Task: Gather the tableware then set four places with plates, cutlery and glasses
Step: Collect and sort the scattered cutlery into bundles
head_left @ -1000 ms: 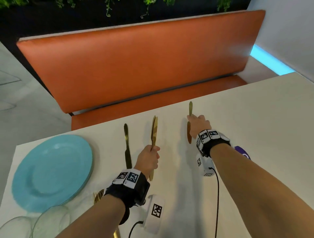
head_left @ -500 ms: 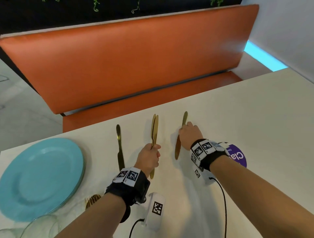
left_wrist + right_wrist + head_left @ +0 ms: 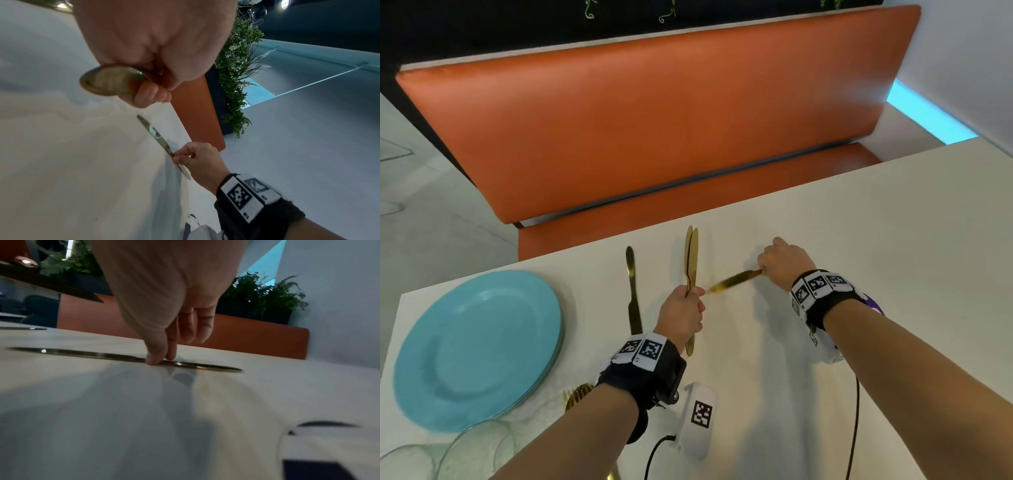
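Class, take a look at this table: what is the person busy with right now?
A person is setting out cutlery on a white table. The left hand holds two gold knives upright together. The right hand pinches another gold knife lying on the table. A dark knife lies beside a stack of blue plates; glasses wait at the near edge.

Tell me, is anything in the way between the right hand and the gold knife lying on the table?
No. The right hand already pinches the gold knife with its fingertips, while it lies flat on the white table. Nothing sits between them.
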`<state>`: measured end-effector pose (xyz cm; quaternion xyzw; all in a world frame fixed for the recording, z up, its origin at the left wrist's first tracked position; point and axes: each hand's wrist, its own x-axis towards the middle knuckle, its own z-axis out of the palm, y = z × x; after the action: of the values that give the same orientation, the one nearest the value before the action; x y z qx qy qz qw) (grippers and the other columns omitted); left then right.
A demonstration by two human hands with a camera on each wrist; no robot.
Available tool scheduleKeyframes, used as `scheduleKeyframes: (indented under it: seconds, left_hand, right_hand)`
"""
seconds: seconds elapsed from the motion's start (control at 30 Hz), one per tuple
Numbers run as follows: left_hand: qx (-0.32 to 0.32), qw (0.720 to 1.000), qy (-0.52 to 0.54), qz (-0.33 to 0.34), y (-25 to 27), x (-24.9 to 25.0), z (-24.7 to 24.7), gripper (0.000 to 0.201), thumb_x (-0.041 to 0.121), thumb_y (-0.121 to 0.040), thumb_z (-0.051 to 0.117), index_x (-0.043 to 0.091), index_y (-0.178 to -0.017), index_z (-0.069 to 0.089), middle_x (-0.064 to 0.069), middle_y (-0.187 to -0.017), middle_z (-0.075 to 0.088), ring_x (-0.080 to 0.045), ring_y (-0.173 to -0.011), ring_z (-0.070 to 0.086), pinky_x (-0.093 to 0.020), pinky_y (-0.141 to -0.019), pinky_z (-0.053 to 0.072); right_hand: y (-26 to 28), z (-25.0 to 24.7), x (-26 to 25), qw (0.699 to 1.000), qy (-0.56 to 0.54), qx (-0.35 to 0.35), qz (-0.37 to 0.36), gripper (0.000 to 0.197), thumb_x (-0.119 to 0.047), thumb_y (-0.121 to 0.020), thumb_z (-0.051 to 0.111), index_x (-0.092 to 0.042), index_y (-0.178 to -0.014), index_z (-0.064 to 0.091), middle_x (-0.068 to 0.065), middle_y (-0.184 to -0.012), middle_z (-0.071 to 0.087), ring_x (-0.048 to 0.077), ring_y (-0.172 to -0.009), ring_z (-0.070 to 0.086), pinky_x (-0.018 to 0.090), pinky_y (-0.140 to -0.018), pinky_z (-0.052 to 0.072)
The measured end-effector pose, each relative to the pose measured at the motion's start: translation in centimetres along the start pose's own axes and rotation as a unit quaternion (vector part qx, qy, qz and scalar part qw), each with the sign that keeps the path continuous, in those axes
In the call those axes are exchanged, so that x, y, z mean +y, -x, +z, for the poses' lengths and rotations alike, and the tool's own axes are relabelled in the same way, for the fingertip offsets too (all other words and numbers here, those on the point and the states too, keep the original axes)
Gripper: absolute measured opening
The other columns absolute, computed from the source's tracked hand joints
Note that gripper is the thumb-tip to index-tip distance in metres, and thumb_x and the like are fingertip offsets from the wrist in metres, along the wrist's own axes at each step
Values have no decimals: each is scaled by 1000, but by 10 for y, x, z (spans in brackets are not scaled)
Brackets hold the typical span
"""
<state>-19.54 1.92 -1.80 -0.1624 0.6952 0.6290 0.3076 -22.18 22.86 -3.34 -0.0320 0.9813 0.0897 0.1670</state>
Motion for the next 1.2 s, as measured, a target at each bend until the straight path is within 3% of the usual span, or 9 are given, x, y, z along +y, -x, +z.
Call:
scheduleKeyframes:
  seconds: [0.17, 0.33, 0.47, 0.57, 0.77, 0.87, 1.0, 1.13, 1.2]
  left_hand:
    - [5, 1000, -17, 15, 1, 1, 1, 22, 15, -102, 31, 8, -102, 52, -3, -70, 45, -12, -57, 38, -20, -49, 33]
    - [3, 999, -23, 23, 0, -2, 2, 22, 14, -102, 31, 8, -102, 52, -4, -71, 47, -13, -58, 41, -22, -51, 36]
    - [3, 999, -36, 25, 0, -4, 2, 21, 16, -102, 32, 10, -102, 52, -3, -72, 48, -13, -60, 43, -22, -52, 39]
    - [4, 999, -43, 26, 0, -5, 2, 21, 16, -101, 32, 11, -103, 52, -3, -73, 49, -13, -61, 44, -21, -53, 40]
    - [6, 999, -41, 22, 0, -10, 5, 20, 16, -101, 33, 10, -103, 52, -4, -72, 49, -13, -60, 44, -22, -52, 39]
    - [6, 999, -36, 23, 2, -11, 6, 21, 15, -101, 32, 9, -103, 52, -4, -72, 50, -14, -60, 46, -22, -52, 40]
    - [4, 1000, 3, 21, 4, -6, 7, 17, 9, -100, 32, 5, -101, 49, -7, -74, 53, -18, -60, 55, -26, -56, 47]
    - [0, 1000, 8, 12, 5, -5, 6, 15, 10, -99, 35, 5, -96, 49, -10, -82, 59, -26, -71, 61, -32, -67, 53]
    - [-4, 999, -34, 16, 6, -5, 5, 17, 15, -98, 37, 7, -100, 52, -11, -89, 63, -31, -81, 65, -40, -77, 54]
  right_hand:
    - [-2, -2, -5, 996, -43, -63, 51, 25, -14, -94, 47, -10, -117, 56, 8, -118, 56, 23, -113, 50, 31, -82, 46]
    - [-1, 0, -7, 975, -131, -117, 133, 24, -25, -88, 55, -10, -104, 66, 8, -105, 66, 22, -80, 56, 28, -70, 49]
    - [6, 2, -11, 955, -196, -124, 183, 34, -36, -76, 69, -13, -102, 66, 5, -102, 67, 21, -85, 61, 28, -73, 53]
    - [10, 3, -14, 942, -231, -125, 210, 39, -34, -70, 75, -12, -101, 67, 4, -100, 67, 21, -88, 64, 28, -73, 54]
    - [17, 4, -18, 925, -289, -114, 219, 30, -22, -71, 73, -11, -99, 69, 7, -105, 66, 22, -96, 64, 30, -81, 56]
    - [22, 3, -21, 916, -313, -117, 220, 28, -23, -73, 73, -8, -96, 69, 9, -104, 66, 22, -94, 64, 29, -78, 56]
    - [29, -9, -33, 854, -454, -68, 246, 20, -22, -74, 74, -5, -78, 64, 8, -79, 64, 20, -66, 60, 22, -55, 49]
    - [31, -30, -65, 760, -601, -51, 242, 13, -8, -69, 68, -6, -59, 60, 9, -65, 60, 15, -48, 48, 24, -51, 45]
    - [28, -38, -79, 732, -639, -63, 229, 16, -5, -66, 68, -7, -53, 58, 10, -62, 58, 15, -47, 44, 22, -45, 38]
